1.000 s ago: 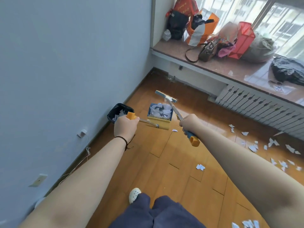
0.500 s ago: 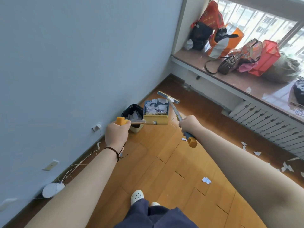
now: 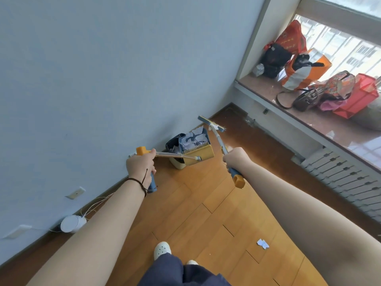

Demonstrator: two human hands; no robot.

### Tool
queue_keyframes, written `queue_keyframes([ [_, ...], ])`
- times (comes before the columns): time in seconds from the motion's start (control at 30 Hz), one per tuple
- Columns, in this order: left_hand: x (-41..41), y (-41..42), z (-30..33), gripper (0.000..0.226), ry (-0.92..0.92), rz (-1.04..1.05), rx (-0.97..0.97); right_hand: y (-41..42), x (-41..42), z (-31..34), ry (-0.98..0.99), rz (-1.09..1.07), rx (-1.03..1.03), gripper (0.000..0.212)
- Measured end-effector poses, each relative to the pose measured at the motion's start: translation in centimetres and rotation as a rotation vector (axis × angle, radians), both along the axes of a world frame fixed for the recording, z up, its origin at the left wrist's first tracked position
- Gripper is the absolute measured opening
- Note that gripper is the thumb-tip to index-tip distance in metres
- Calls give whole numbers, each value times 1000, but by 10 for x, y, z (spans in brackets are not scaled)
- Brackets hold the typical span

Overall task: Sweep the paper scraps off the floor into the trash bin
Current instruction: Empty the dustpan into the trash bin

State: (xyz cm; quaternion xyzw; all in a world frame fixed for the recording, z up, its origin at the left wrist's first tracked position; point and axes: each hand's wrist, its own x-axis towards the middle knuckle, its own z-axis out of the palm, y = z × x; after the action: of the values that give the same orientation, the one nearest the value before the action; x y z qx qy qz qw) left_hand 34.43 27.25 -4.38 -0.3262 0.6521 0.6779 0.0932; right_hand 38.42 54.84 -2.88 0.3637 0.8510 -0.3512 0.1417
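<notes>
i'm at the emptying step: my left hand is curled tight round the dustpan handle, holding the loaded dustpan up off the floor, right at the trash bin that stands against the blue wall. my right hand is wrapped round the broom handle, with the broom head raised beyond the pan, not touching the floor as far as i can tell.

the paper scraps sit heaped in the pan, out at the far end of the long handle from my left fingers, well clear of them and just beside the bin's mouth (some white bits already show inside the black liner). the pan looks partly over the bin's rim, though i can't tell whether it touches.

what comes next, i reckon, is tipping the pan's open edge down over the bin so the heap slides in, keeping it close to the rim because light paper will flutter out. the broom could nudge stragglers off the comb teeth.

one stray scrap lies on the wooden floor near my right forearm, so more sweeping is left.
</notes>
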Motion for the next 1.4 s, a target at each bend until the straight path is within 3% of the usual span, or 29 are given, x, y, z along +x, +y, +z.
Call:
queue_keyframes([
  [0.2,-31,-31,-16,29,-90,85,218,-26,-16,3,-48,-27,1,23],
  [0.37,-68,-67,-25,26,-193,119,389,-55,-42,4,-77,-62,42,19],
  [0.5,-105,-96,-27,43,-228,67,432,-82,-68,6,-97,-114,26,15],
  [0.73,-147,-140,-46,37,-180,44,475,-121,-101,1,-83,-184,4,22],
  [1.13,-173,-183,-59,39,-484,296,816,-162,-121,8,-75,-247,19,17],
  [1.4,-173,-203,-69,35,-512,392,944,-181,-134,14,-94,-230,58,17],
])
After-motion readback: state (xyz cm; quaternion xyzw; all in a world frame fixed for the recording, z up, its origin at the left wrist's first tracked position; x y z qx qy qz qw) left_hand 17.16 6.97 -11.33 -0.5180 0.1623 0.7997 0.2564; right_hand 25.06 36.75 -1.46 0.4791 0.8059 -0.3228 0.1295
